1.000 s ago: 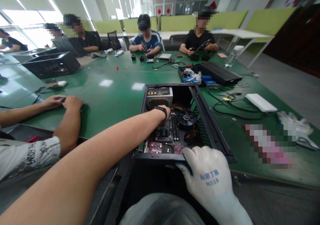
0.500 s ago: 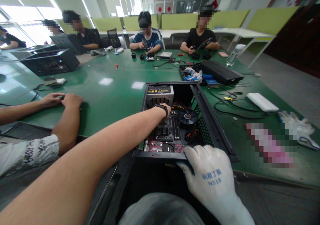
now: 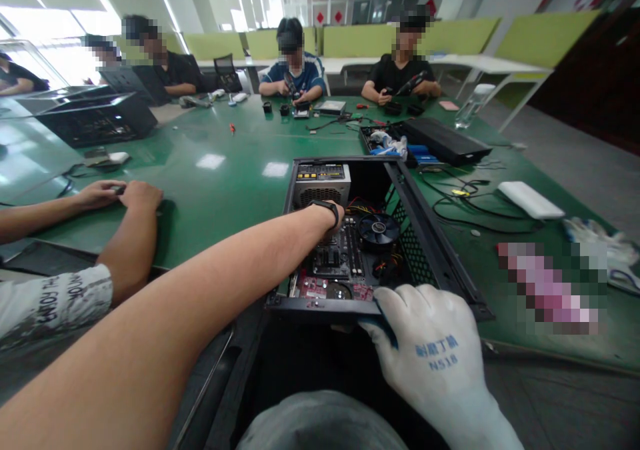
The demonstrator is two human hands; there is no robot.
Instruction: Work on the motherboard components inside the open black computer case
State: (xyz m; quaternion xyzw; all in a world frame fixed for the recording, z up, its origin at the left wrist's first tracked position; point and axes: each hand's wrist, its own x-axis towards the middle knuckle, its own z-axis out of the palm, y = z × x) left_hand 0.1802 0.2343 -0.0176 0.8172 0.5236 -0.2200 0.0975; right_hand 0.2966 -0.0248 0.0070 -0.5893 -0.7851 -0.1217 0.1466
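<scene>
An open black computer case [image 3: 320, 307] lies on its side at the table's near edge. Inside it I see a power supply [image 3: 323, 190], a motherboard [image 3: 333, 260] and a round cooling fan [image 3: 379, 229]. My left hand [image 3: 341, 216], bare with a black band at the wrist, reaches into the case close to the power supply; its fingers are hidden from view. My right hand [image 3: 433, 333] wears a white work glove and is closed over the case's near rim, thumb below and fingers on top.
The green table [image 3: 225, 200] carries loose black cables [image 3: 463, 220], a white block [image 3: 531, 200], another glove [image 3: 613, 250] and a black tray of parts [image 3: 385, 145] beyond the case. A neighbour's forearms [image 3: 133, 237] rest at the left. Co-workers sit along the far side.
The view has shifted slightly, and the case's right side and my gloved hand appear a little further right. My left hand stays inside the case, and my right hand keeps its hold on the rim.
</scene>
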